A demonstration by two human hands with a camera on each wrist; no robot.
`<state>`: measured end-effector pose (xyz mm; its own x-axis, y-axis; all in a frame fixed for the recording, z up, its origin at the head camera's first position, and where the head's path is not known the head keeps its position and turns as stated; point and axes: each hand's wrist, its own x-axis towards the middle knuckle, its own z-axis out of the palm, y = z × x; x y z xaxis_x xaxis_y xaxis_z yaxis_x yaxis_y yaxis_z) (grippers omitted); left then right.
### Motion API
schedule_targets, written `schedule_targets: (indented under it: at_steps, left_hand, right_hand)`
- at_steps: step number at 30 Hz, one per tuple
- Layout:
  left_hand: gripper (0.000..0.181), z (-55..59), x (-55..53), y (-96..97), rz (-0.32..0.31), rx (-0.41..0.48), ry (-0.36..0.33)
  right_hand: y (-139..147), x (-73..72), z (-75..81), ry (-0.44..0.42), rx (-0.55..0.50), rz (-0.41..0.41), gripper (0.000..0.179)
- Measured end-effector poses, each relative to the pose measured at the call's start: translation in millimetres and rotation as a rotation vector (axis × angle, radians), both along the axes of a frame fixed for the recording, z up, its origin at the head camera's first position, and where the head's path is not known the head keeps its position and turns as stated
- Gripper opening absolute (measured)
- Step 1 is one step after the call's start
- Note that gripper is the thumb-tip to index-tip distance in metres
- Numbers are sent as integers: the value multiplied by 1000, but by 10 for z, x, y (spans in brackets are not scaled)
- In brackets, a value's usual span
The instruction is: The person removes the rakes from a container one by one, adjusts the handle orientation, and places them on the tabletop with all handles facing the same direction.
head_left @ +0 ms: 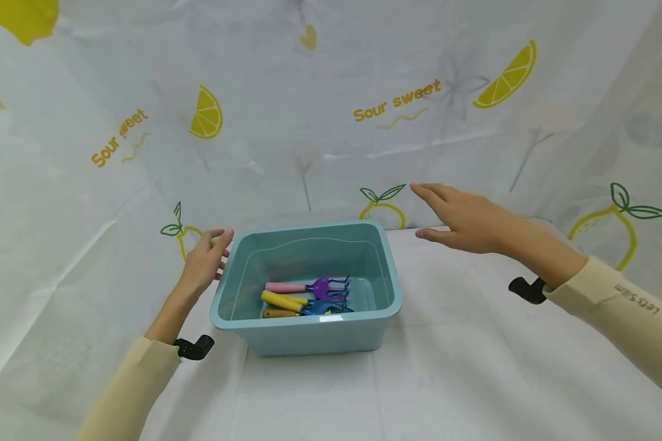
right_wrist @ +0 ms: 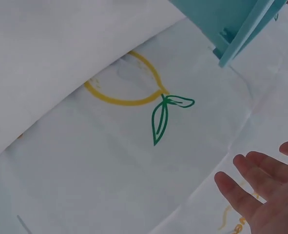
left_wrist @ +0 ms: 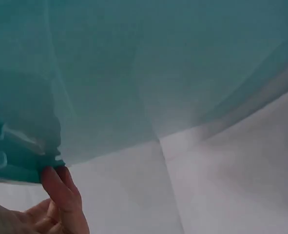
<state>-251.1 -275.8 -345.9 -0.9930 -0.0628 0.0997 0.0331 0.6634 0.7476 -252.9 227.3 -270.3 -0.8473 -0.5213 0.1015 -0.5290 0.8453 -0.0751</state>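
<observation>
Bin: one, blue-green, upright on the white cloth, mid-scene, its far side near the backdrop.

Contents, lying together on the bin's floor toward the near side: one purple fork with pink handle, tines to the right; two yellow handles, just nearer, blue heads to the right, overlapping; one brown handle, nearest, partly hidden.

Left hand: at the bin's left side, fingertips touching the rim from outside; fingers loosely extended, no grasp closed round it.

Right hand: right of the bin, raised and apart from it; fingers straight, thumb spread, holding nothing.

Sleeves: two, cream, the right one lettered.

Backdrop: white, printed with lemons, slices and "Sour sweet".
</observation>
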Motion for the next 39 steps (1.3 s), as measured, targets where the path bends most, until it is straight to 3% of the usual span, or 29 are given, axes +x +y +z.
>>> schedule_targets:
  at_steps: [5,11,17,24,29,39]
  left_hand:
    - [85,-82,72,128,61,24,-144]
    - [55,-140,84,175,96,-24,-181]
    - [65,-149,68,146,62,53,-241]
    - [58,-159,53,115,23,72,-201]
    - [57,-164,29,120,9,75,-180]
    - [55,-198,11,123,20,126,-213]
  right_hand:
    - [-167,58,-1,28,3,58,85]
    - [-374,61,24,45,9,108,84]
    - [-666,10,53,7,30,160,85]
    - [-1054,-23,53,1,88,272,84]
    - [-1273,-45,85,9,108,310,79]
    - [-1689,-136,103,-99,81,434,63]
